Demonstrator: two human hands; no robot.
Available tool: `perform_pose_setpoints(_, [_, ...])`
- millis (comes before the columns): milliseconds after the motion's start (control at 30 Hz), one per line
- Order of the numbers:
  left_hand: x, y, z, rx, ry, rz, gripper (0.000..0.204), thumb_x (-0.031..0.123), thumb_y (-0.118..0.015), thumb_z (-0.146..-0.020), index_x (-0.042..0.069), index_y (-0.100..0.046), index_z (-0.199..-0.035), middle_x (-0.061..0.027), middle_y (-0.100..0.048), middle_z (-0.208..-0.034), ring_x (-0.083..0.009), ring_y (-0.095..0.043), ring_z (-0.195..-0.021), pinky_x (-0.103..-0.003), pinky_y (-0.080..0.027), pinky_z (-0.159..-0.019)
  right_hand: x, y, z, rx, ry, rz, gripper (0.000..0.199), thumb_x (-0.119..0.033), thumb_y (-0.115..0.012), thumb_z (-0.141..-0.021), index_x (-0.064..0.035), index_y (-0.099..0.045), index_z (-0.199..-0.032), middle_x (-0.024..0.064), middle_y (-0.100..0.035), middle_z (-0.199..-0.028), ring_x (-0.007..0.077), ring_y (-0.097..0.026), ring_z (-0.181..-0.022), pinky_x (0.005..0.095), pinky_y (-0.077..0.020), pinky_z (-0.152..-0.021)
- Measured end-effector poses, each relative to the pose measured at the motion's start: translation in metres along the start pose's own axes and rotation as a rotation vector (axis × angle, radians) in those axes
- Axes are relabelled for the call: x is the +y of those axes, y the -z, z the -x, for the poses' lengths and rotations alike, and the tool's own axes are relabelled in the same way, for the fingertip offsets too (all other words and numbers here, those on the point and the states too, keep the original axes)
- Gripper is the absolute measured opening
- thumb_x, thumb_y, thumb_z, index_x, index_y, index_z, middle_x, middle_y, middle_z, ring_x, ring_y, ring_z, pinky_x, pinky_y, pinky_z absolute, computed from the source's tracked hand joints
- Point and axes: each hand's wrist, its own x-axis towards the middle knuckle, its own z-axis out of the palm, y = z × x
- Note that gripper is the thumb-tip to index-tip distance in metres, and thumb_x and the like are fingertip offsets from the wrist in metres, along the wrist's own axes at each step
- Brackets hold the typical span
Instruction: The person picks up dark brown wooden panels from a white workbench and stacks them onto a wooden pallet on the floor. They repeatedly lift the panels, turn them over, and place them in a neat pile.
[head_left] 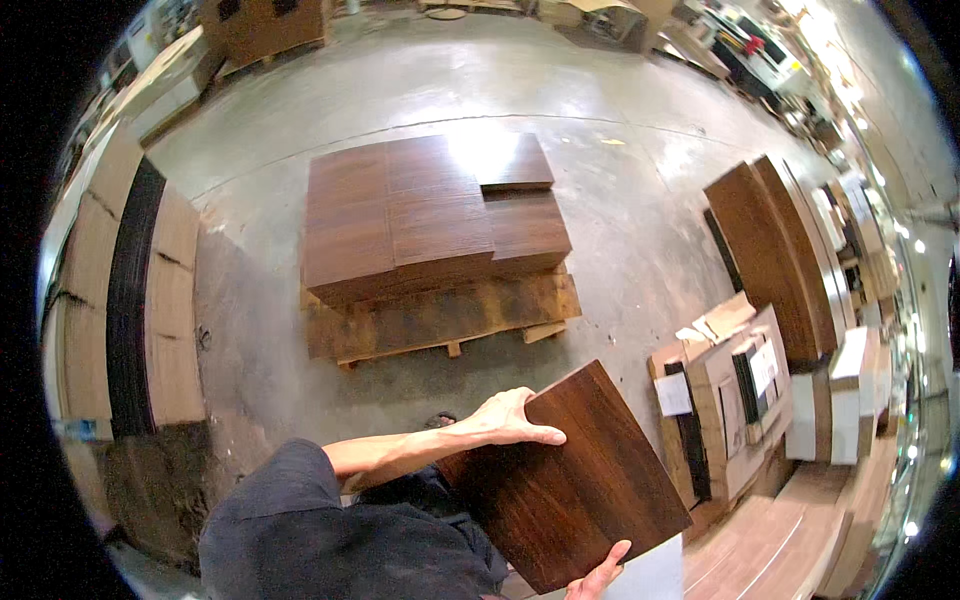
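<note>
Hands grip a dark wooden board held tilted above the concrete floor. Left hand curls over its upper left edge, thumb laid flat on top; right hand clasps the bottom edge, fingers mostly hidden, probably wrapped underneath. Ahead, stacked boards sit on a pallet.

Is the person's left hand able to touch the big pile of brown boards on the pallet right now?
Probably not from here. The left hand is gripping the top edge of the dark board, with the right hand under it. The stack of boards sits farther off, with bare concrete floor between; nothing blocks it.
</note>
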Motion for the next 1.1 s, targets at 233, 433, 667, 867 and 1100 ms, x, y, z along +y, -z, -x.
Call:
perform_pose_setpoints(233, [-0.001,0.02,-0.074,0.284,0.113,0.153,0.085,0.059,-0.083,-0.066,0.0,-0.063,-0.123,-0.0186,-0.067,-0.119,-0.0299,-0.063,-0.112,-0.04,-0.047,-0.1,-0.041,-0.086,-0.17,-0.507,0.024,-0.154,0.076,-0.052,-0.07,-0.088,0.0057,-0.049,-0.133,0.0174,-0.059,-0.13,0.0278,-0.061,-0.113,0.0433,-0.0535,-0.094])
perform_pose_setpoints(433, [0.053,0.019,-0.146,0.493,0.209,0.301,0.075,0.054,-0.083,-0.07,0.002,-0.065,-0.12,-0.0138,-0.07,-0.114,-0.0251,-0.065,-0.107,-0.038,-0.049,-0.097,-0.101,-0.175,-0.325,-0.721,0.063,-0.057,0.066,-0.047,-0.071,-0.09,0.0047,-0.056,-0.127,0.0146,-0.065,-0.12,0.0273,-0.065,-0.105,0.0422,-0.0537,-0.093])
perform_pose_setpoints(667, [0.06,-0.003,-0.216,0.828,0.28,0.475,0.08,0.052,-0.087,-0.067,-0.001,-0.065,-0.122,-0.0161,-0.069,-0.118,-0.0255,-0.066,-0.107,-0.037,-0.05,-0.096,-0.163,-0.284,-0.441,-1.083,0.014,0.114,0.076,-0.052,-0.073,-0.086,0.0034,-0.05,-0.133,0.0135,-0.059,-0.128,0.0254,-0.058,-0.116,0.0423,-0.0491,-0.098])
perform_pose_setpoints(867, [0.029,0.021,-0.294,0.963,0.369,0.666,0.088,0.053,-0.09,-0.062,-0.005,-0.063,-0.122,-0.0187,-0.069,-0.116,-0.0271,-0.066,-0.107,-0.039,-0.051,-0.095,-0.204,-0.404,-0.488,-1.137,0.012,0.439,0.081,-0.055,-0.072,-0.085,0.0039,-0.049,-0.135,0.0116,-0.058,-0.129,0.0243,-0.056,-0.116,0.0418,-0.046,-0.1])
perform_pose_setpoints(1100, [-0.03,0.089,-0.427,0.988,0.484,0.618,0.105,0.062,-0.089,-0.055,-0.01,-0.058,-0.125,-0.0253,-0.065,-0.121,-0.0321,-0.064,-0.114,-0.041,-0.05,-0.097,-0.194,-0.556,-0.574,-1.159,0.066,0.467,0.082,-0.058,-0.071,-0.085,0.0053,-0.05,-0.133,0.0146,-0.059,-0.127,0.0252,-0.058,-0.114,0.0418,-0.0462,-0.1])
